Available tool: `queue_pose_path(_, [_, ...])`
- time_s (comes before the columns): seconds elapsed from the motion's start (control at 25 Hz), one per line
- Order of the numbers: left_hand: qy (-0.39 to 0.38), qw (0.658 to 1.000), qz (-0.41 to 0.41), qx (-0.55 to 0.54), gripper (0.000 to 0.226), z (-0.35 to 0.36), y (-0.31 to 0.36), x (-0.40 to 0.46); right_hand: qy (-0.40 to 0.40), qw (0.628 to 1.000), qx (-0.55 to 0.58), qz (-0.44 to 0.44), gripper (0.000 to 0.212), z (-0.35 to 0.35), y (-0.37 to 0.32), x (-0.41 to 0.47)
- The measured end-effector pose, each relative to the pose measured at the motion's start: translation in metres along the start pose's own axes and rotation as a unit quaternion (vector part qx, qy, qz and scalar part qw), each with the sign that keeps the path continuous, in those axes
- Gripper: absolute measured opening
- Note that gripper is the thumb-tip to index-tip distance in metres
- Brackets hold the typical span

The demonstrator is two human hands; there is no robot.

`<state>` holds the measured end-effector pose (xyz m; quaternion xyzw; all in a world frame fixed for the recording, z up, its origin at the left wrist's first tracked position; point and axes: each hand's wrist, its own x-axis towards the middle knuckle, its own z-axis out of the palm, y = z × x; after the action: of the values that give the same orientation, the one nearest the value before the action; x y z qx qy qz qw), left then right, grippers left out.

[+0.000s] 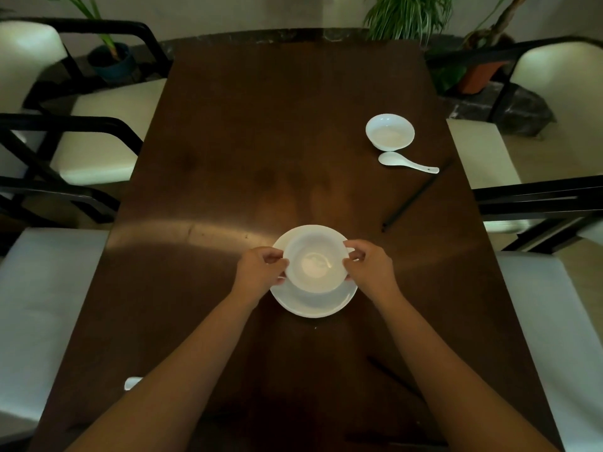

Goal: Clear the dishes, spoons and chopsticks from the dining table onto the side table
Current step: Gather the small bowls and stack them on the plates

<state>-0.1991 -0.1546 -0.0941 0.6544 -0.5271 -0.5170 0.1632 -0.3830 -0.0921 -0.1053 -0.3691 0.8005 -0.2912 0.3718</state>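
A white bowl is over a white plate in the middle of the dark wooden dining table. My left hand grips the bowl's left rim and my right hand grips its right rim. Whether the bowl rests on the plate or hangs just above it I cannot tell. A second white bowl stands at the far right, with a white spoon beside it. Dark chopsticks lie near the right edge. Another pair of chopsticks lies close to me, right of my right arm.
A small white object, partly hidden by my left arm, sits near the table's left edge. Cream-cushioned chairs with black frames line both long sides. Potted plants stand beyond the far end.
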Motion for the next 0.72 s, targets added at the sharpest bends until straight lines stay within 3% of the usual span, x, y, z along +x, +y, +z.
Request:
queue_pose_path(0.16, [0.004, 0.994, 0.062, 0.092, 0.023, -0.006, 0.007, 0.012, -0.028, 0.999, 0.030, 0.008, 0.025, -0.011, -0.001, 0.009])
queue_pose_path(0.32, [0.019, 0.951, 0.210, 0.227, 0.032, -0.003, 0.051, 0.043, 0.020, 0.995, -0.063, -0.072, 0.025, -0.047, -0.014, 0.049])
queue_pose_path(0.44, [0.018, 0.888, 0.334, 0.314, 0.041, 0.016, 0.106, 0.078, 0.101, 0.963, -0.172, -0.181, 0.033, -0.085, -0.029, 0.102])
queue_pose_path(0.56, [0.030, 0.785, 0.441, 0.434, 0.046, 0.044, 0.157, 0.120, 0.166, 0.906, -0.298, -0.251, 0.038, -0.120, -0.035, 0.164])
queue_pose_path(0.72, [0.053, 0.694, 0.479, 0.535, 0.053, 0.091, 0.201, 0.183, 0.183, 0.841, -0.440, -0.257, 0.042, -0.150, -0.024, 0.240])
